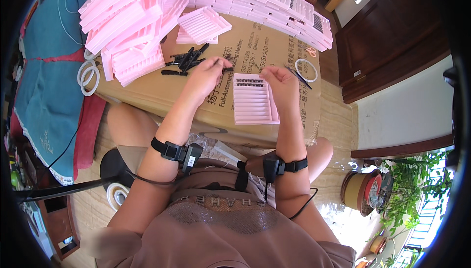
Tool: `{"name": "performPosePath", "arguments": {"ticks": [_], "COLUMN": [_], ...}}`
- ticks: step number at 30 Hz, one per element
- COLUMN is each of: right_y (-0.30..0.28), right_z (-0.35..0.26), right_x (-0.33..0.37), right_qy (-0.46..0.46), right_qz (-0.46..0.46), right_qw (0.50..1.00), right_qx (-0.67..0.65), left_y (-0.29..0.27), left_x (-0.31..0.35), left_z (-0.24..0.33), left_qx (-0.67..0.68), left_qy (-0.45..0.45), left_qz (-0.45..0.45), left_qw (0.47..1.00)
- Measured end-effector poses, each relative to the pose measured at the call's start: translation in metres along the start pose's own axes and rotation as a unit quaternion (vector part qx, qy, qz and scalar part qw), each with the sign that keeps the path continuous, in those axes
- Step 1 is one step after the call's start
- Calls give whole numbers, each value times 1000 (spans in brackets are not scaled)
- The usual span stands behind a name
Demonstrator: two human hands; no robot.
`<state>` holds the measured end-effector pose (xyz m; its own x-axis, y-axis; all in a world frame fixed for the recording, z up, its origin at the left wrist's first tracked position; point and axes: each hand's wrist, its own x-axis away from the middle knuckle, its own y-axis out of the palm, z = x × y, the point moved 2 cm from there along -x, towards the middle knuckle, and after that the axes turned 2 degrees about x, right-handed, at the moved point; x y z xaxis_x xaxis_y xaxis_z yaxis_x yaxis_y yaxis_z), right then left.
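A pink ridged tray (252, 103) lies on the cardboard-topped table in front of me. Short black lash-like strips (250, 82) fill its far rows, while the nearer rows show bare pink ridges. My right hand (283, 84) is at the tray's far right corner, thumb and fingers pinched together; what they hold, if anything, is too small to name. Left of the tray, my left hand (208, 76) is closed with its fingertips around a small dark piece (227, 69), its exact kind unclear. Just beyond that hand lies a loose pile of black strips (187, 58).
Stacked pink trays (122, 18) rise at the far left, and a long row of filled trays (274, 10) lines the far edge. Toward the right are a white ring (307, 70), dark tweezers (298, 76) and orange-handled scissors (311, 52). More white rings (88, 79) hang at the left edge.
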<state>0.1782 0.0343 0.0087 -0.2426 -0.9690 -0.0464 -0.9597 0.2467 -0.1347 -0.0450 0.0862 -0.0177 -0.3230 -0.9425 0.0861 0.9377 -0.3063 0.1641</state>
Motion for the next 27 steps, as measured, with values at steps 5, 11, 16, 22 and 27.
{"name": "performPosePath", "arguments": {"ticks": [5, 11, 16, 22, 27], "right_y": [4, 21, 26, 27, 28], "right_z": [13, 18, 19, 21, 21], "right_x": [22, 27, 26, 26, 26], "right_qy": [-102, -124, -130, -133, -127], "right_qz": [-8, 4, 7, 20, 17], "right_qw": [928, 896, 884, 880, 880], "right_qx": [359, 427, 449, 456, 458], "left_y": [6, 13, 14, 14, 14], "left_x": [4, 3, 3, 3, 3], "left_z": [-2, -1, 0, 0, 3], "left_qx": [-294, -412, -450, -455, -448], "left_qy": [8, 21, 15, 17, 19], "left_qz": [-10, -34, -27, -31, -37], "left_qw": [956, 910, 892, 890, 893]}}
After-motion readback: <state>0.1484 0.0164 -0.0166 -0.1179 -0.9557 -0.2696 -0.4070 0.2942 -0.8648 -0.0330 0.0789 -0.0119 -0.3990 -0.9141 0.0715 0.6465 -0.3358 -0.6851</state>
